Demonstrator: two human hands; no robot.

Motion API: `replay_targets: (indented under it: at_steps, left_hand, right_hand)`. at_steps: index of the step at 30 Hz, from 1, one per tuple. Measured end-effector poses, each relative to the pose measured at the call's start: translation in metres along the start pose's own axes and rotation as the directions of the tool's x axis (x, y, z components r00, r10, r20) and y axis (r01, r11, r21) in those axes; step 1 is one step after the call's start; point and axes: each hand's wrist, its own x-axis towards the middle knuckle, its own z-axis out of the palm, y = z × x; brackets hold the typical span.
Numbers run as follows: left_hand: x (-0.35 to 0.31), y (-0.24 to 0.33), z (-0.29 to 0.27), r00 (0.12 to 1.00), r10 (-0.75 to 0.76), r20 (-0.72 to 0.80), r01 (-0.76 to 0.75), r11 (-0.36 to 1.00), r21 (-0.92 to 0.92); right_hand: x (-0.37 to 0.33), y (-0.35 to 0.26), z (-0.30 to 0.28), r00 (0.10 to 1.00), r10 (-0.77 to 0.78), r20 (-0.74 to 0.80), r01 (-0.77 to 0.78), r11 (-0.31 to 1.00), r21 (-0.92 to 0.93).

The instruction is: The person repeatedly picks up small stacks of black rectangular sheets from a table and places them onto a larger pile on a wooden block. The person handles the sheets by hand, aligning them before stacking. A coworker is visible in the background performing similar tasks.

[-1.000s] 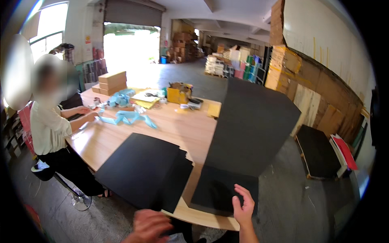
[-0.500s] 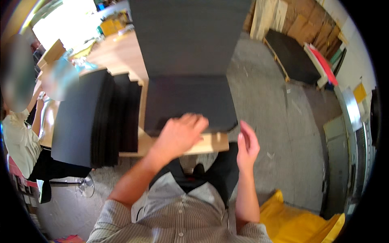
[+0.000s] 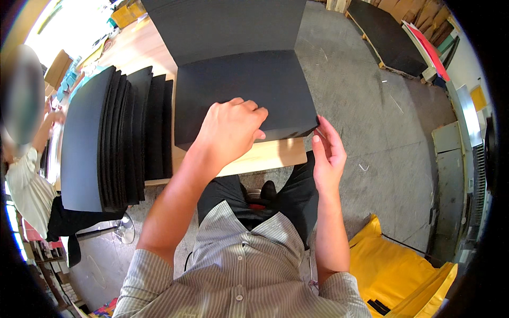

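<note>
A black board box (image 3: 246, 74) lies on the wooden table (image 3: 275, 153) in front of me, its large black lid panel (image 3: 228, 26) raised at the far side. My left hand (image 3: 230, 130) rests at the middle of the box's near edge. Its fingers are curled and the thumb lies against the front wall; whatever is between the fingers is hidden. At the box's near right corner is my right hand (image 3: 330, 153), thumb and fingers apart, fingertips touching or almost touching the corner. Left of the box, several black boards (image 3: 85, 143) stand on edge in a row.
A co-worker in a light shirt (image 3: 26, 180) is at the far left of the table. A yellow bag-like sheet (image 3: 392, 270) lies low on the right. Farther off, a pallet with black sheets (image 3: 387, 40) stands on the grey floor (image 3: 371, 138), and a grey cabinet (image 3: 449, 153) lines the right side.
My view has tipped lower, so the table sits higher in it. My right hand has come up to the box corner, and my left hand stays at the near edge with its fingers more curled.
</note>
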Motion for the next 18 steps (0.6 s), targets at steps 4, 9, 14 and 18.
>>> replay_targets:
  at_steps: [4, 9, 14, 18]
  left_hand:
    - [0.0012, 0.0029, -0.0022, 0.999, -0.023, 0.029, 0.023, 1.000, 0.013]
    - [0.0017, -0.0002, 0.0015, 1.000, -0.011, 0.007, 0.011, 1.000, -0.002]
    - [0.0042, 0.0003, -0.0027, 1.000, -0.015, 0.023, 0.015, 1.000, -0.021]
    - [0.0042, -0.0024, -0.0039, 1.000, -0.002, -0.027, 0.000, 0.998, -0.066]
  right_hand:
    - [-0.0019, -0.0032, 0.0018, 0.999, 0.030, -0.020, -0.030, 1.000, -0.004]
    - [-0.0025, -0.0006, -0.0007, 0.999, 0.042, -0.024, -0.043, 0.999, -0.025]
    - [-0.0018, 0.0011, 0.0003, 0.999, 0.029, -0.025, -0.030, 0.999, -0.028]
    - [-0.0022, 0.0056, -0.0011, 0.998, 0.044, -0.042, -0.045, 0.999, -0.011]
